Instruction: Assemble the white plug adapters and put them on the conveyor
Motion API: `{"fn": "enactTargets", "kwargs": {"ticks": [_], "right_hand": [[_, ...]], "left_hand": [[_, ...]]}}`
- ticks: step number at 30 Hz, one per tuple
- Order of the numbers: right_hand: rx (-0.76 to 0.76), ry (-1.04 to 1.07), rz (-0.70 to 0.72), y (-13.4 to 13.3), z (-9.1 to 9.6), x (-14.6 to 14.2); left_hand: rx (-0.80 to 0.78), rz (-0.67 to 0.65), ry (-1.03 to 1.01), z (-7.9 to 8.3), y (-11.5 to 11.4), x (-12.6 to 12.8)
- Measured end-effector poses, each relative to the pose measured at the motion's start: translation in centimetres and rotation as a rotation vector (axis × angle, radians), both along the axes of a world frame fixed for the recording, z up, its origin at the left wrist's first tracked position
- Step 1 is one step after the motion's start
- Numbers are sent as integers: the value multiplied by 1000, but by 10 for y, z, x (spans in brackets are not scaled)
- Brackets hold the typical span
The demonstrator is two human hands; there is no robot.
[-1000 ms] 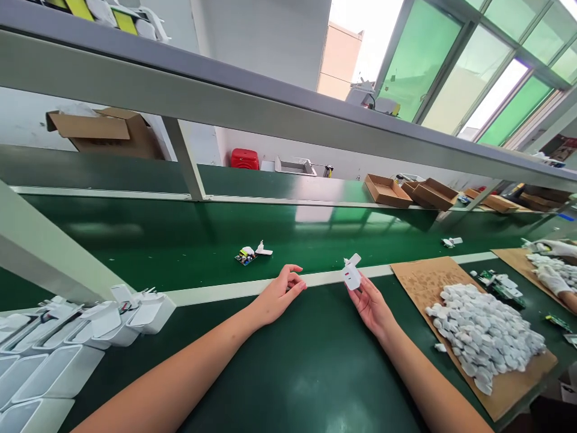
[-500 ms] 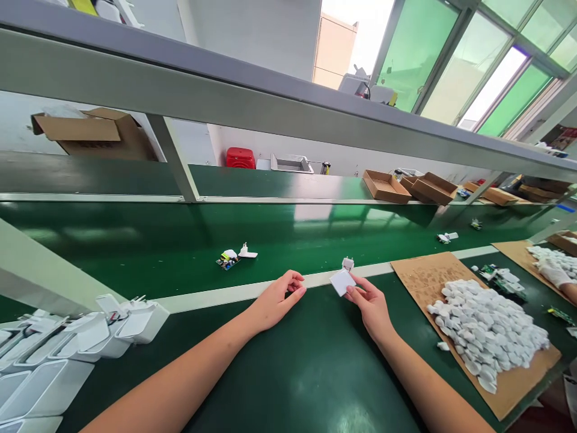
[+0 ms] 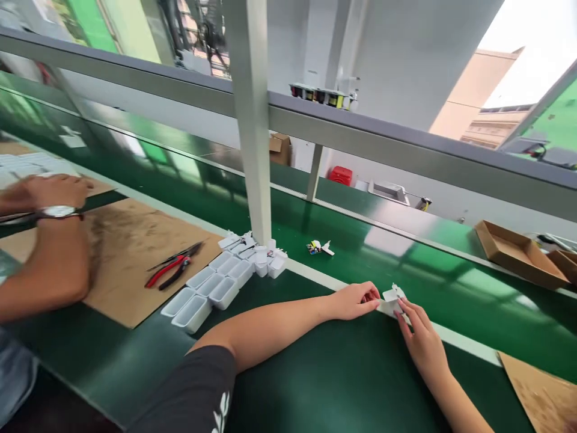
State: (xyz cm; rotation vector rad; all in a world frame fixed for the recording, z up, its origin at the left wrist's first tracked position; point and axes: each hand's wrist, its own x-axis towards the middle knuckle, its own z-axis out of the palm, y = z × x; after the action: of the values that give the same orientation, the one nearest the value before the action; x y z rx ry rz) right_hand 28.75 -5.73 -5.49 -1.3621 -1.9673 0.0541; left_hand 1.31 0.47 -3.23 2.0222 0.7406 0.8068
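Head camera: white plastic piece held in the right hand at the table's far edge

The right hand pinches the piece between thumb and fingers, just above the pale strip that lines the far edge of the table. Close on its left, the left hand hangs by the same edge, half open, fingers curled and thumb apart, with nothing showing in its grip.

Beyond the strip, a small circuit board with a white part beside it lies on the long green surface. White tubs stand in rows from the foot of a post at the far edge toward the near left. Red- and black-handled pliers lie near the right edge of a cardboard sheet; past its left side, a co-worker's hand shows above a wristwatch.
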Motion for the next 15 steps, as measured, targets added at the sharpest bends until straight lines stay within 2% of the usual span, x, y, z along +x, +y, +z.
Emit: {"fn": "enactTargets", "kwargs": {"ticks": [2, 5, 9, 11, 13, 15], "right_hand": [[44, -90, -28, 30, -1, -3], [70, -117, -71, 64, -2, -13], [97, -72, -44, 75, -8, -23], [87, -26, -31, 73, -14, -22], [66, 52, -14, 72, -20, -19], [44, 160, 13, 74, -24, -16]], "left_hand": [[70, 40, 14, 4, -3, -2], [212, 72, 62, 12, -15, -3], [446, -28, 189, 24, -46, -11], [685, -60, 360, 32, -65, -31], [733, 78, 483, 43, -84, -68], [611, 412, 565, 57, -100, -117]]}}
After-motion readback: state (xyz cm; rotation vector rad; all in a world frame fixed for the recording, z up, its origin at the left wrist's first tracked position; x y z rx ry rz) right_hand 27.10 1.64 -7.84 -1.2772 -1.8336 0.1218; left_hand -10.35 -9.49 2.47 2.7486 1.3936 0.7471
